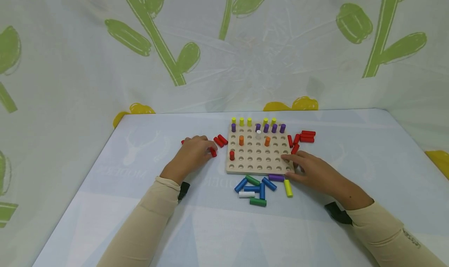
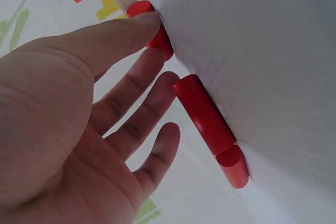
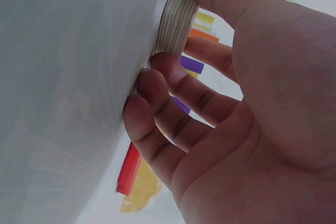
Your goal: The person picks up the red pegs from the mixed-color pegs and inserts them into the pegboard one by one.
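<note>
At the left of a wooden pegboard (image 1: 245, 170), my left hand (image 1: 193, 153) pinches a red peg (image 2: 161, 43) between thumb and index finger, low over the table. Two more red pegs (image 2: 205, 114) lie under its other fingers in the left wrist view. My right hand (image 1: 315, 172) holds the board's near right corner, the thumb at the front edge and the index finger on top. In the right wrist view its other fingers (image 3: 152, 90) bend beside the board's side. Standing in the board are yellow, purple and orange pegs, one white peg (image 1: 258, 134) and one red peg (image 1: 232, 155).
In front of the board lie loose blue pegs (image 1: 251, 188), green pegs (image 1: 258, 202), a white peg (image 1: 246, 195), a purple peg (image 1: 276, 177) and a yellow peg (image 1: 288, 188). Several red pegs (image 1: 307, 139) lie at its right, two red pegs (image 1: 219, 142) at its left.
</note>
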A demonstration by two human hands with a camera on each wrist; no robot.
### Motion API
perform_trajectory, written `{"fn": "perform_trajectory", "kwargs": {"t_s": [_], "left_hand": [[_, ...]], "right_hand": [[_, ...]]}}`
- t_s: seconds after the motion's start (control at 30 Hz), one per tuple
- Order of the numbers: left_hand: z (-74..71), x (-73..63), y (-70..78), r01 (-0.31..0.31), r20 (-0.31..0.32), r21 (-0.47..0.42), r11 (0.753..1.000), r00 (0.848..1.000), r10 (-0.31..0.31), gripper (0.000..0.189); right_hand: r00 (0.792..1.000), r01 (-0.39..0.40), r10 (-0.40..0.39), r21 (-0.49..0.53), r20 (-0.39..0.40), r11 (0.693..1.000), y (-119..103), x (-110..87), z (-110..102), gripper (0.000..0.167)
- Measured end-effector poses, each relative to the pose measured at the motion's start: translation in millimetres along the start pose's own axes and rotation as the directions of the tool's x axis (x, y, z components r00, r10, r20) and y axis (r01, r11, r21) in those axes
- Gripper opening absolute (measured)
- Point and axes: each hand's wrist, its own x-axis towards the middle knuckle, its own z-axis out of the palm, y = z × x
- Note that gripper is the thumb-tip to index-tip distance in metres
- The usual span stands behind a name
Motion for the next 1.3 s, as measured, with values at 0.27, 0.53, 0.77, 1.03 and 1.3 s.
{"fn": "perform_trajectory", "kwargs": {"t_s": [0.27,0.53,0.77,1.03,1.3], "left_hand": [[-0.9,-0.4,1.9,0.006,0.018,0.021,1.0,1.0,-0.007,0.025],[2.1,0.3,1.2,-0.005,0.008,0.015,1.0,1.0,0.005,0.026],[1.4,-1.2,1.5,-0.032,0.021,-0.017,0.999,0.999,0.032,0.026],[1.3,-1.5,2.7,-0.071,-0.001,-0.02,0.997,0.997,0.071,0.025],[0.9,-0.8,3.9,-0.127,-0.05,-0.049,0.991,0.991,0.124,0.025]], "right_hand": [[1.0,0.006,-0.006,0.002,-0.005,1.0,0.3,0.5,0.4,0.064],[1.0,0.007,-0.007,0.002,-0.011,1.0,1.0,-0.1,2.0,0.065],[1.0,0.003,-0.003,-0.003,-0.012,1.0,0.1,0.3,1.8,0.065],[1.0,-0.008,0.008,-0.002,-0.002,1.0,-0.2,0.2,1.1,0.065],[1.0,-0.011,0.011,-0.002,0.0,1.0,1.1,-0.5,1.7,0.066]]}}
